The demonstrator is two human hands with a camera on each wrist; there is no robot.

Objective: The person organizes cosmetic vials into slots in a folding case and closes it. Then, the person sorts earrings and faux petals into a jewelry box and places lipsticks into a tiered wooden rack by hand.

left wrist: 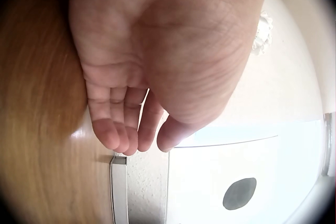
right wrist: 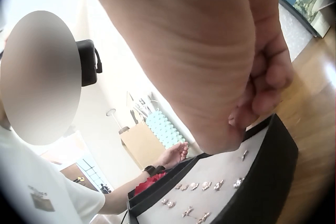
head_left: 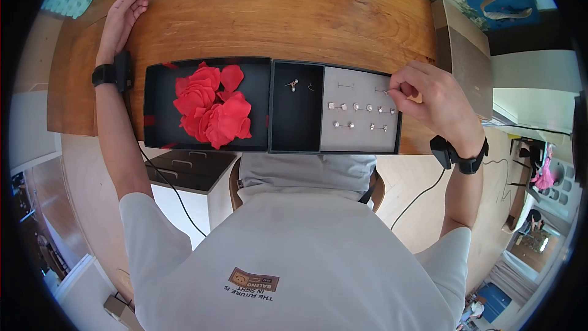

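In the head view, we see a black box (head_left: pixel 271 107) open near the person's side of the wooden table (head_left: pixel 275 12). Red petals (head_left: pixel 214 110) fill much of its left part, a few small jewellery pieces (head_left: pixel 293 86) lie in the dark middle section, and rows of earrings (head_left: pixel 362 108) sit on the grey pad (head_left: pixel 361 139) at right. The right hand (head_left: pixel 438 95) is curled over the pad's far right corner, thumb and fingertips pinching an earring (head_left: pixel 386 92). The left hand (head_left: pixel 126 12) lies well apart, by the table's far left, its fingers relaxed.

In the left wrist view, we see those fingers side by side, loosely bent, beside the tabletop.

In the right wrist view, the curled fingers hide their grip; we see earrings on the pad just below.
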